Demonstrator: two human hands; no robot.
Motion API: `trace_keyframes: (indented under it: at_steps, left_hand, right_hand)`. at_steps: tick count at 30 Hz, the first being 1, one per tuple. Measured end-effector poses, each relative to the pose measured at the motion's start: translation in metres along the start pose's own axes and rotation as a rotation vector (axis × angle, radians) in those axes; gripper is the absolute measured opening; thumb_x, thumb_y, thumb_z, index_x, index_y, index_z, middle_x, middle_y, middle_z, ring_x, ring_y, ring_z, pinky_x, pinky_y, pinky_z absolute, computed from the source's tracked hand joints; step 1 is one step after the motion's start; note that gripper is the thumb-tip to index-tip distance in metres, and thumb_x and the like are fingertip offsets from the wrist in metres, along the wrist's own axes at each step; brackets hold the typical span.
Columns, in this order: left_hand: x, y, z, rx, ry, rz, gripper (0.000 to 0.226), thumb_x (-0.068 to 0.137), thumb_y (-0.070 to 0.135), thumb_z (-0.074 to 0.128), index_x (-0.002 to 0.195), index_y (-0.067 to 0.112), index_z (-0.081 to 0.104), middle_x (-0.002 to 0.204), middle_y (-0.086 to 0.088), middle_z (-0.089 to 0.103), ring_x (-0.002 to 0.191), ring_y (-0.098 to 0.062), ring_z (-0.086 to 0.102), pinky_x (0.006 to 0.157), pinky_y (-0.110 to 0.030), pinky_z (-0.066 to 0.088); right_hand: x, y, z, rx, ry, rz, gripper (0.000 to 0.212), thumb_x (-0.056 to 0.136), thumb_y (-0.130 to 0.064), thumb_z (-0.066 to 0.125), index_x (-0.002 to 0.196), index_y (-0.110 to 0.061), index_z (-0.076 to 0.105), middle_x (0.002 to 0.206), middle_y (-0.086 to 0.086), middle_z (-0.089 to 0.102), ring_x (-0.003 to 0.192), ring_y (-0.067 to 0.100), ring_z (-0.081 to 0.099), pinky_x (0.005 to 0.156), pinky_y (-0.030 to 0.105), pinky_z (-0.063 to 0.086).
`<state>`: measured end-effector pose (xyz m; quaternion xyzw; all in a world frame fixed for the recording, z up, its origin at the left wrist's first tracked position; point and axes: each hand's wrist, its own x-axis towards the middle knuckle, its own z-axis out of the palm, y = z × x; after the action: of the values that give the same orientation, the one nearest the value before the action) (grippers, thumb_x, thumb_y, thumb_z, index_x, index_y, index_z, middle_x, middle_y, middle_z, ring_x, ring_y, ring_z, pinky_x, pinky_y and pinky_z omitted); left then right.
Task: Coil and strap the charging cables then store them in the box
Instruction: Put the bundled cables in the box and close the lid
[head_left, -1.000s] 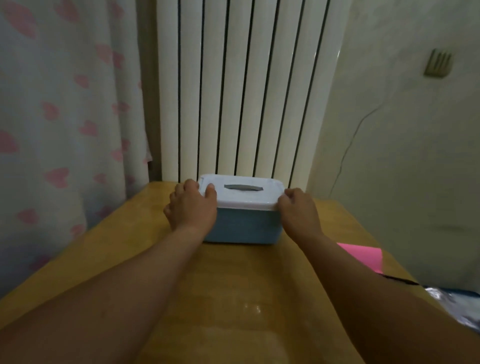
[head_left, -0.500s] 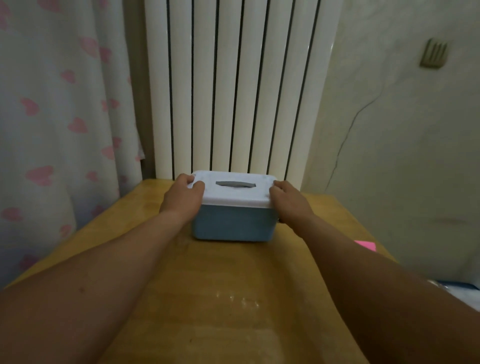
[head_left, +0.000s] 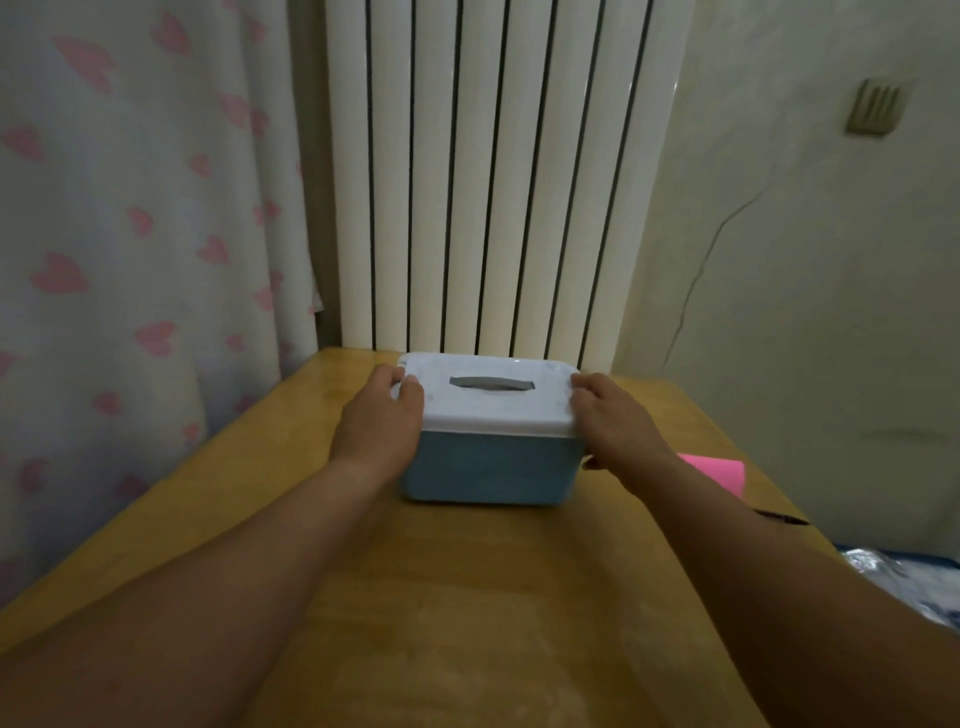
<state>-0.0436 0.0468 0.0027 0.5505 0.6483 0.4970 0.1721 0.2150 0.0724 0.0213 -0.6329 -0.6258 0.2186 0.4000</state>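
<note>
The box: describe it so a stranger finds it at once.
Find the white radiator on the far wall; a wooden table runs up to it. At the table's far end sits the box, left hand and right hand gripping its ends. Unlike the flat pink pad nearby, it is blue with a pale lid.

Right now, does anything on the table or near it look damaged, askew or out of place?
Only the wall: a thin dark crack runs down it, right of the radiator. The blue box stands square on the table, its white lid level; the left hand and right hand grip its ends.
</note>
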Motion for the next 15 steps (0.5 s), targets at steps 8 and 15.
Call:
trace_keyframes:
  at_steps: [8,15]
  left_hand:
    - [0.001,0.006,0.002,-0.174,0.018,-0.091,0.056,0.108,0.032,0.053,0.161,0.029,0.036,0.16,-0.01,0.035,0.109,-0.022,0.048,0.07,-0.024,0.042]
    - [0.009,0.002,0.001,-0.312,-0.006,-0.217,0.078,0.104,0.035,0.059,0.167,0.033,0.013,0.157,-0.013,0.045,0.117,-0.033,0.055,0.099,-0.053,0.056]
  right_hand:
    - [-0.016,0.002,0.003,0.337,0.175,0.146,0.088,0.098,-0.042,0.069,0.167,-0.024,0.017,0.166,0.012,0.033,0.142,0.036,0.048,0.111,0.055,0.049]
    - [-0.011,0.006,0.008,0.388,0.101,0.197,0.062,0.098,-0.05,0.066,0.147,-0.014,0.054,0.127,0.005,0.066,0.111,0.022,0.063,0.081,0.035,0.055]
